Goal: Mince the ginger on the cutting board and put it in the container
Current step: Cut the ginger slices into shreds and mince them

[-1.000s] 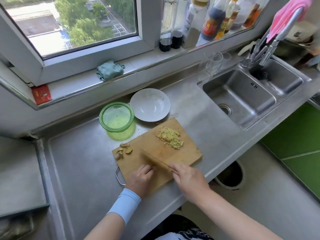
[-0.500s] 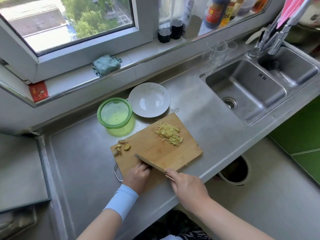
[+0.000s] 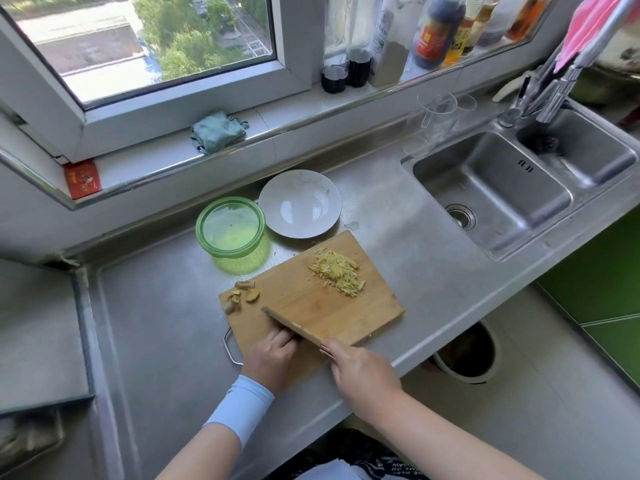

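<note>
A wooden cutting board point(image 3: 322, 306) lies on the steel counter. A pile of shredded ginger point(image 3: 336, 273) sits on its far right part. A few ginger offcuts point(image 3: 242, 293) lie at its left corner. My right hand point(image 3: 360, 370) grips the handle of a cleaver point(image 3: 292, 326) whose blade stands edge-down on the near part of the board. My left hand point(image 3: 272, 355) has its fingers curled down against the blade's left face, over a piece of ginger that they almost wholly hide. The green container point(image 3: 230, 228) stands empty just beyond the board.
A white plate point(image 3: 300, 204) sits beside the container. A double sink point(image 3: 491, 192) with a tap point(image 3: 554, 95) is at the right, with clear glasses point(image 3: 436, 116) behind it. Bottles and a teal cloth point(image 3: 218, 130) line the window sill. A bin point(image 3: 465, 351) stands on the floor.
Both hands and the cleaver stay at the near edge of the board, the blade shifting only slightly. The shredded pile and offcuts have not moved.
</note>
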`<state>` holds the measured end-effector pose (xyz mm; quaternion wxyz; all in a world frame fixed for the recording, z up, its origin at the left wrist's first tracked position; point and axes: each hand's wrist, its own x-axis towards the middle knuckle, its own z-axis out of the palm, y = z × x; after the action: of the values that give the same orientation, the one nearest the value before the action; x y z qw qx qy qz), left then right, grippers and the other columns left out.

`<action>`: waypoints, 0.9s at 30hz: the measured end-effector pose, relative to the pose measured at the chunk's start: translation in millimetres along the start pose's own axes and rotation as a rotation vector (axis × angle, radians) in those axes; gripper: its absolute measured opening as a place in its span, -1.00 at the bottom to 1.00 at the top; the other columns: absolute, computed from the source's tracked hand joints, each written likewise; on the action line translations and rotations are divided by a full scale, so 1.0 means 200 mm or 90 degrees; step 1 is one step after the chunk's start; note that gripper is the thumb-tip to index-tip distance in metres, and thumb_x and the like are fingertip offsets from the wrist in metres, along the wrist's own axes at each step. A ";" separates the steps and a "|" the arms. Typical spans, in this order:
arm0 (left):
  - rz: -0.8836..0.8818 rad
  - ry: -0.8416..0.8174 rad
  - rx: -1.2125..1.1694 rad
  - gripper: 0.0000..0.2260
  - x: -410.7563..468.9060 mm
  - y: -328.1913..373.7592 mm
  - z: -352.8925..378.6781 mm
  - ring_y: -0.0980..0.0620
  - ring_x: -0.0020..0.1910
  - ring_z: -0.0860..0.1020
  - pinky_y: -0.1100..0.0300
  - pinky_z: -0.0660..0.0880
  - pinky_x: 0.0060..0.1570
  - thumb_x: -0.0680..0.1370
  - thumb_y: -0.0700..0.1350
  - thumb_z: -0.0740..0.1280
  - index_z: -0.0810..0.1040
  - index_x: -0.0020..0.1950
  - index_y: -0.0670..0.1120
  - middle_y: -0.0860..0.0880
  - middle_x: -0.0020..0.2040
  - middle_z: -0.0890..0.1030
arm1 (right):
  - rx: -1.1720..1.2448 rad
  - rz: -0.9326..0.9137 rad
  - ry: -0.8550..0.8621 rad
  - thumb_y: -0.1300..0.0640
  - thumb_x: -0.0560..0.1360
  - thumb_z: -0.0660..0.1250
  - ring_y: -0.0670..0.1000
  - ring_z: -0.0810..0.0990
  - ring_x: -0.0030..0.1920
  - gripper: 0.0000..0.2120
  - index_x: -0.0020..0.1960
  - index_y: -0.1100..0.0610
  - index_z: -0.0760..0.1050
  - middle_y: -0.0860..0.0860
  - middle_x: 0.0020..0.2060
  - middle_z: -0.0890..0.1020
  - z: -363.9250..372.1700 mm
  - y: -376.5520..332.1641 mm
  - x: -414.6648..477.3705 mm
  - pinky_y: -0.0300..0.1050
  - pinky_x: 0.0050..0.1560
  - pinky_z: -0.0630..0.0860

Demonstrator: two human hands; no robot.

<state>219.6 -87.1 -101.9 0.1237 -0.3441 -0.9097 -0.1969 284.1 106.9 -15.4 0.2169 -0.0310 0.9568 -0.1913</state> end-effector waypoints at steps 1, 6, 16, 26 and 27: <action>0.000 0.003 0.000 -0.75 0.00 0.00 0.00 -0.09 -0.33 0.58 0.17 0.51 -0.48 0.43 -0.27 0.19 0.67 -0.24 -0.14 -0.09 -0.22 0.64 | -0.001 -0.002 0.003 0.06 0.68 0.08 0.18 0.59 -0.13 -0.73 0.36 -0.05 0.29 0.07 -0.10 0.63 0.00 0.00 -0.01 -0.01 -0.29 0.36; 0.006 0.043 0.004 -0.74 0.01 0.02 -0.01 -0.09 -0.30 0.65 0.20 0.56 -0.45 0.46 -0.24 0.20 0.69 -0.27 -0.17 -0.12 -0.23 0.67 | -0.005 -0.001 0.002 0.06 0.67 0.07 0.14 0.58 -0.17 -0.74 0.35 -0.05 0.29 0.02 -0.13 0.63 0.01 0.05 -0.10 0.02 -0.28 0.40; -0.021 0.017 0.016 -0.77 -0.01 0.00 0.03 -0.05 -0.36 0.56 0.21 0.48 -0.53 0.41 -0.23 0.21 0.67 -0.29 -0.11 -0.07 -0.27 0.63 | -0.017 -0.006 -0.006 0.06 0.67 0.08 0.16 0.58 -0.12 -0.72 0.38 0.00 0.27 0.07 -0.06 0.63 -0.01 -0.01 -0.01 -0.02 -0.24 0.39; -0.035 0.027 0.020 -0.77 -0.02 0.01 0.04 -0.05 -0.38 0.54 0.18 0.48 -0.53 0.43 -0.24 0.21 0.63 -0.31 -0.12 -0.07 -0.29 0.60 | -0.027 -0.007 -0.001 0.04 0.67 0.07 0.16 0.62 -0.09 -0.75 0.34 0.00 0.28 0.08 -0.07 0.64 0.01 -0.02 0.03 0.01 -0.19 0.48; -0.035 0.027 0.020 -0.77 -0.02 0.01 0.04 -0.05 -0.37 0.55 0.18 0.49 -0.52 0.43 -0.23 0.21 0.64 -0.30 -0.12 -0.07 -0.28 0.61 | -0.028 -0.009 -0.003 0.04 0.67 0.07 0.17 0.61 -0.08 -0.74 0.34 -0.01 0.27 0.08 -0.07 0.64 0.01 -0.01 0.03 0.03 -0.17 0.50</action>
<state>222.6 -84.8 -110.9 0.1426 -0.3127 -0.9190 -0.1932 279.0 102.9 -17.5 0.2169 -0.0428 0.9600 -0.1717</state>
